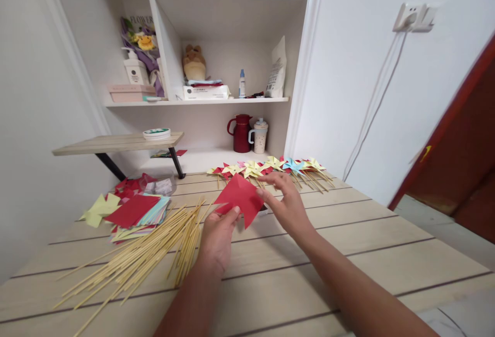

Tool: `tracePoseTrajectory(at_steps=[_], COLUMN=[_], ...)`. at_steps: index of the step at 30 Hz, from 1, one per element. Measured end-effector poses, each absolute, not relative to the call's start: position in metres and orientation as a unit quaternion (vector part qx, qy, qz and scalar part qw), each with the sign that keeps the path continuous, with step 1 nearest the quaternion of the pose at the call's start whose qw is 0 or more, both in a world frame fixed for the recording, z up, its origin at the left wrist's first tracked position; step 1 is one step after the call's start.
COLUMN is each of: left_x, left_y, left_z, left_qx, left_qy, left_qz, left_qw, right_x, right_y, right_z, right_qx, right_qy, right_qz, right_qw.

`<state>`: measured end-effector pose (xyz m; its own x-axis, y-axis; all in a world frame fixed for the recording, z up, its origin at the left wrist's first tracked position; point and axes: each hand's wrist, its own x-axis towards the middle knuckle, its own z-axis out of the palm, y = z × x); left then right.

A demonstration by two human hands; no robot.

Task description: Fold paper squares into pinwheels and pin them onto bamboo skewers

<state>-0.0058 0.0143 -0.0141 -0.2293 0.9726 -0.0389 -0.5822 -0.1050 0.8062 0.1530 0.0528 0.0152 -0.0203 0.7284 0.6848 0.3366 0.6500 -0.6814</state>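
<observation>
Holding the red paper piece [242, 198] between both hands, you have it raised just above the counter [348, 254], near its middle. Your left hand [217, 236] pinches the lower left edge, thumb on top, grip closed on the paper. Your right hand [288, 205] touches the right edge with its fingertips; whether that grip is fully closed cannot be told. The piece is plain red, folded, with pointed corners. Its long axis runs from upper left to lower right, and one point aims down toward you. Just left lies a loose spread of bamboo sticks [154, 249]. Beyond that sits a stack of coloured paper squares [133, 213]. Behind the piece, a row of finished pinwheels [270, 166] lies along the far edge.
</observation>
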Motion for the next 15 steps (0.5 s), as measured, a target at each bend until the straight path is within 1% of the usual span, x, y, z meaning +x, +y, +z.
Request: tracePoseTrajectory(at_steps=[2,3,6,8,9,12,15], left_x=[-0.005,-0.004,-0.002,-0.001,0.000,0.002,0.003], left_y=[0.014,0.013,0.011,0.009,0.008,0.004,0.002], left_z=[-0.015,-0.016,-0.016,-0.014,-0.012,-0.005,0.002], left_qx=[0.286,0.302,0.349,0.364,0.369,0.377,0.389], left_qy=[0.382,0.387,0.387,0.383,0.380,0.369,0.383], left_qz=[0.678,0.667,0.638,0.625,0.621,0.641,0.688], left_qw=[0.558,0.559,0.567,0.575,0.577,0.558,0.478], right_x=[0.159,0.160,0.158,0.154,0.152,0.150,0.153], right_y=[0.055,0.056,0.057,0.057,0.057,0.058,0.061], right_z=[0.018,0.019,0.016,0.014,0.013,0.013,0.014], right_qx=[-0.386,-0.382,-0.356,-0.352,-0.355,-0.352,-0.334], right_qy=[-0.686,-0.683,-0.653,-0.624,-0.610,-0.556,-0.501], right_qz=[0.206,0.259,0.458,0.527,0.540,0.561,0.590], right_qw=[0.581,0.566,0.487,0.457,0.459,0.502,0.539])
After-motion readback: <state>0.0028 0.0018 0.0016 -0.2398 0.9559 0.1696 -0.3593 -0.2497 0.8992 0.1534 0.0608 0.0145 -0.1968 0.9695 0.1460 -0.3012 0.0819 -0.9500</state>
